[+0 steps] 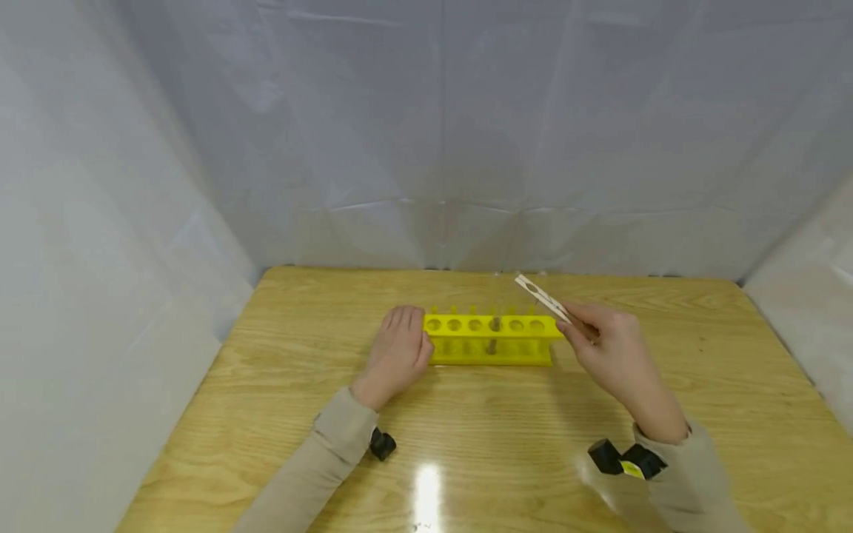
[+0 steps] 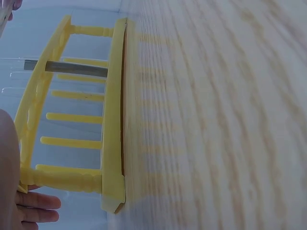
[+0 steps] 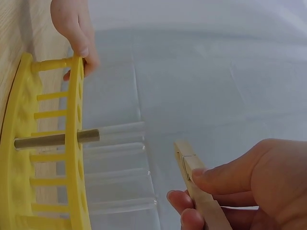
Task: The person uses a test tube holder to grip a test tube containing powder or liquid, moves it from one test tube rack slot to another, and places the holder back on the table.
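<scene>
A yellow test tube rack (image 1: pixel 523 358) stands on the table, with a row of holes along its top. My left hand (image 1: pixel 398 344) holds the rack's left end, thumb at the front corner and fingers beyond it. In my right hand (image 1: pixel 616 348) a wooden test tube holder (image 1: pixel 543 297) is pinched, its tip pointing up and left above the rack's right part. One test tube (image 3: pixel 41 141) with dark grey-brown content sits upright in a middle hole. Several clear tubes (image 3: pixel 117 177) show at the rack's back in the right wrist view; the holder is apart from them.
The wooden table (image 1: pixel 280 355) has its far edge just behind the rack. Pale plastic sheeting (image 1: pixel 400 133) hangs at the back and both sides. Black wrist cameras (image 1: pixel 382 444) sit at both cuffs.
</scene>
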The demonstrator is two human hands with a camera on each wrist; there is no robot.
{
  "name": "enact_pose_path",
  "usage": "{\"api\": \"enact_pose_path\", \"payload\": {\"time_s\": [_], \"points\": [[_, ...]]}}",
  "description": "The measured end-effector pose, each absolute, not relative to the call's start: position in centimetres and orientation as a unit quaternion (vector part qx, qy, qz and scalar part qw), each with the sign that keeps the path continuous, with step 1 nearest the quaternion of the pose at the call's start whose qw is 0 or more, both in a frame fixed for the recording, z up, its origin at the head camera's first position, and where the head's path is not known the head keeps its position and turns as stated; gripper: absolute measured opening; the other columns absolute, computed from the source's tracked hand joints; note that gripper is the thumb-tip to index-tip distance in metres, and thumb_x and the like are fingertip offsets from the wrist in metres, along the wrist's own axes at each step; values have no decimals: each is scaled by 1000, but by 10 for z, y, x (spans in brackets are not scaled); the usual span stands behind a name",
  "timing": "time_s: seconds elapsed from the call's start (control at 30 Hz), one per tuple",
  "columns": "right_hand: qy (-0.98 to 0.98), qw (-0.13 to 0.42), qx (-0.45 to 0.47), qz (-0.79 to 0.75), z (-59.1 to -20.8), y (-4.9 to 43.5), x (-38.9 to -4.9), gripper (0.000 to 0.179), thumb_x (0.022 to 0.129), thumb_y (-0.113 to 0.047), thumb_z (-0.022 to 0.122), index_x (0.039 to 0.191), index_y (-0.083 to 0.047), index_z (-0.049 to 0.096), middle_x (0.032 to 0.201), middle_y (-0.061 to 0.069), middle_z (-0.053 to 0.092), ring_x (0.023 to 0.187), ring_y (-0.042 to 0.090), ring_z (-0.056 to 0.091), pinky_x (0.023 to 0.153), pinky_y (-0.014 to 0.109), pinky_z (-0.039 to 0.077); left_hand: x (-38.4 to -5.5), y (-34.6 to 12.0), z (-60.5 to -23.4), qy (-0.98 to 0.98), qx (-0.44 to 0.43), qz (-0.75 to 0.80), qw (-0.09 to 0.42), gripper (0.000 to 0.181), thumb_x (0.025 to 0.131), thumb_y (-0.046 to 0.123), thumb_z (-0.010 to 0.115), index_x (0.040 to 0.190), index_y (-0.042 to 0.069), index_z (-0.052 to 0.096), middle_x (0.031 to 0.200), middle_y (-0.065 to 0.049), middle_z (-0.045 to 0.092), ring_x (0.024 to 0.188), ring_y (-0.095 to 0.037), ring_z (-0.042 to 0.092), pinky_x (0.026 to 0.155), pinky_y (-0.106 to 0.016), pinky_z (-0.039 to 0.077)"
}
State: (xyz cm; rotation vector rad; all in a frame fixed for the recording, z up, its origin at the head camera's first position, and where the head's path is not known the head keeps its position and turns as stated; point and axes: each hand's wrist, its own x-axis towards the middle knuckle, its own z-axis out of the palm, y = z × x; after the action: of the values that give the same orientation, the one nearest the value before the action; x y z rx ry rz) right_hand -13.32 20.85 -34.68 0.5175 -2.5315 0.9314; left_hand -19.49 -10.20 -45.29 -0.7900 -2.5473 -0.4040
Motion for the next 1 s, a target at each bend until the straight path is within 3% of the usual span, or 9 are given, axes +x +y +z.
{"api": "enact_pose_path", "payload": {"time_s": [0.27,0.5,1.0], "points": [[-901,213,163,341,-349,220,-128,29,88,-1,72,116,5,70,90,17,73,59,12,57,47,23,44,-195,-102,-453,-921,-286,-150,217,39,96,19,27,113,-7,52,107,-22,55,103,-37,52,101,-49,39],[-904,206,132,351,-354,233,-124,29,90,-5,71,117,6,70,88,17,72,54,8,47,44,22,37,-196,-102,-453,-921,-285,-153,215,39,96,19,28,114,-7,52,108,-22,55,104,-37,52,102,-49,39],[-917,187,71,344,-369,259,-119,30,93,-8,68,120,6,68,86,18,70,50,10,44,40,26,37,-197,-101,-453,-924,-281,-147,213,36,95,18,29,110,-6,52,107,-22,55,105,-37,52,102,-48,39]]}}
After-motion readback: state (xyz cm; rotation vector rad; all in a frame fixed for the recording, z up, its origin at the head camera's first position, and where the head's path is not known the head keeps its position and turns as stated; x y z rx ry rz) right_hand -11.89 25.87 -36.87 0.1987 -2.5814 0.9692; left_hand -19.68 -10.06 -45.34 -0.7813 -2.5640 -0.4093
